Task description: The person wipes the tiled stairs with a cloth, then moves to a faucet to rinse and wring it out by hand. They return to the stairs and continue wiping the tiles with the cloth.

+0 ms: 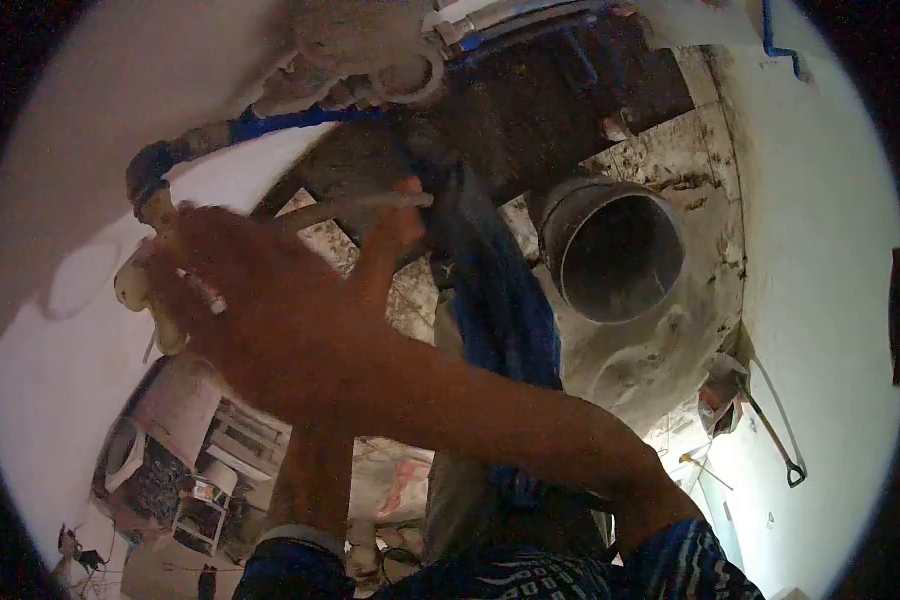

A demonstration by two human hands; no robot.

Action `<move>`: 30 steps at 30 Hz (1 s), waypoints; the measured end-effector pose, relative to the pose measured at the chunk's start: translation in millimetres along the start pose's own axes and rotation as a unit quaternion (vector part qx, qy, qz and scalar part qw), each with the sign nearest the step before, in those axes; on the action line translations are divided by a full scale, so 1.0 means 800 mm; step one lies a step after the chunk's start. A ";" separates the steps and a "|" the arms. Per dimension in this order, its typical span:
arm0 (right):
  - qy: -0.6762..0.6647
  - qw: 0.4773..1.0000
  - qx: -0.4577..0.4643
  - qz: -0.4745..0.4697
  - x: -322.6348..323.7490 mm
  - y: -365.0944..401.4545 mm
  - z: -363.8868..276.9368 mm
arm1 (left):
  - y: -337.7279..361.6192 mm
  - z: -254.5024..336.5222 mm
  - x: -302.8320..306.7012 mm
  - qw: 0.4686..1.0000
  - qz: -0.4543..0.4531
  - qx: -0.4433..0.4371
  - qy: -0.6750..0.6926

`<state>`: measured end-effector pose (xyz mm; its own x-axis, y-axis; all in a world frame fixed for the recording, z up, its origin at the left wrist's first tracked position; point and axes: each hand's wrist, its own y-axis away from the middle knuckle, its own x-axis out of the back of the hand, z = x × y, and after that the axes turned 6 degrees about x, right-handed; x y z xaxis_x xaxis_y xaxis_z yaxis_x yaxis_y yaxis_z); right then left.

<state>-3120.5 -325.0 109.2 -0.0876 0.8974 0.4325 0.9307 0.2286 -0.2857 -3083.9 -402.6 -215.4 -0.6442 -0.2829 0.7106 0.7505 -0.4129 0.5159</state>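
My right hand (270,290) reaches across to the left wall, its fingers curled at a pale pipe fitting (158,210) joined to a dark elbow and blue pipe (270,124). What lies inside its grip is hard to make out. A pale rod-like handle (355,205) extends rightward from behind this hand, and a fingertip shows near its end. My left forearm (310,480) rises from below and passes behind the right hand, which hides most of the left hand. Beside the fingers, a rounded yellowish fitting (132,287) sticks out of the wall.
A round bucket (620,255) stands on the dirty floor to the right. A long-handled tool (772,435) leans near the right wall, beside a bag (720,395). At lower left are a white rack (202,518) and clutter. More pipes (510,22) run along the top.
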 end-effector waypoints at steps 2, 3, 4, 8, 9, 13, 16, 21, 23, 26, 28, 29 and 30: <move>0.066 0.998 -0.005 -0.018 0.015 0.034 0.027 | 0.000 0.010 0.004 0.998 0.009 -0.011 0.067; 0.078 0.996 -0.043 -0.021 0.020 0.061 0.046 | -0.002 0.016 0.005 0.995 0.010 -0.014 0.098; 0.089 0.992 -0.081 -0.026 0.024 0.088 0.065 | -0.003 0.022 0.006 0.993 0.009 -0.017 0.120; 0.184 0.948 -0.247 0.079 0.012 0.195 0.148 | -0.013 0.045 0.003 0.991 -0.001 -0.020 0.134; 0.242 0.912 -0.318 0.089 -0.003 0.222 0.180 | -0.017 0.048 0.001 0.992 -0.002 -0.020 0.125; 0.026 0.862 -0.506 -0.004 -0.012 0.249 0.267 | -0.005 0.061 0.013 0.999 -0.008 -0.006 0.042; -0.113 0.849 -0.513 -0.047 0.020 0.226 0.270 | 0.004 0.063 0.033 0.997 0.000 0.049 -0.051; -0.086 0.844 -0.520 0.097 -0.006 0.216 0.276 | -0.006 0.014 -0.033 0.981 0.153 0.077 0.087; -0.036 0.855 -0.498 0.141 -0.033 0.212 0.281 | -0.006 0.041 -0.041 0.955 0.142 0.109 0.236; 0.015 0.853 -0.516 0.077 -0.036 0.201 0.302 | -0.026 0.004 -0.141 0.866 0.090 0.195 0.451; 0.032 0.842 -0.537 0.025 -0.033 0.190 0.315 | -0.033 0.013 -0.141 0.834 0.074 0.225 0.498; 0.035 0.835 -0.548 0.015 -0.033 0.185 0.314 | -0.031 0.018 -0.133 0.828 0.065 0.231 0.506; 0.041 0.828 -0.559 0.005 -0.034 0.186 0.317 | -0.034 0.020 -0.119 0.821 0.050 0.233 0.519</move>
<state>-3069.5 -219.4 -161.9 -0.0958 0.8575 0.5055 0.6826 -0.3130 0.6604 -3040.5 -351.0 -289.2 -0.1717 -0.9806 0.0950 0.6263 -0.0342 0.7789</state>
